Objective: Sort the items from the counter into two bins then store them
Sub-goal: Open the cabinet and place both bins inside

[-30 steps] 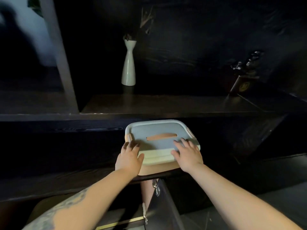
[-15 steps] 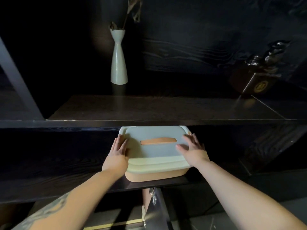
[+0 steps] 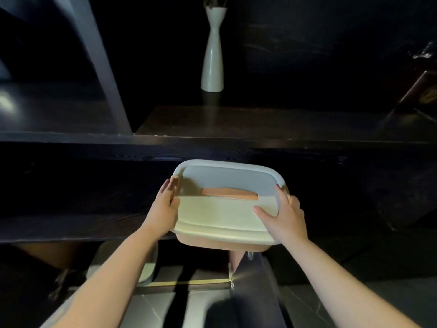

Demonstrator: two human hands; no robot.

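A peach-coloured bin with a pale lid [image 3: 224, 209] and an orange lid handle sits partly in the dark shelf opening [image 3: 94, 185], its near end jutting past the shelf's front edge. My left hand [image 3: 163, 207] grips the bin's left side. On the right side and lid edge lies my right hand [image 3: 283, 216], thumb on top. A second pale bin [image 3: 146, 268] shows below, mostly hidden behind my left forearm.
A tall white vase [image 3: 212, 55] stands on the upper dark shelf [image 3: 260, 119]. A dark box with a gold emblem [image 3: 423, 95] sits at the far right. A grey slanted post [image 3: 99, 67] rises at left. Below are a bag with metal hardware [image 3: 248, 263] and pale floor.
My hands shifted from the lid's top to the bin's sides, and the bin now sticks out farther toward me from the shelf. The camera view tilted and moved.
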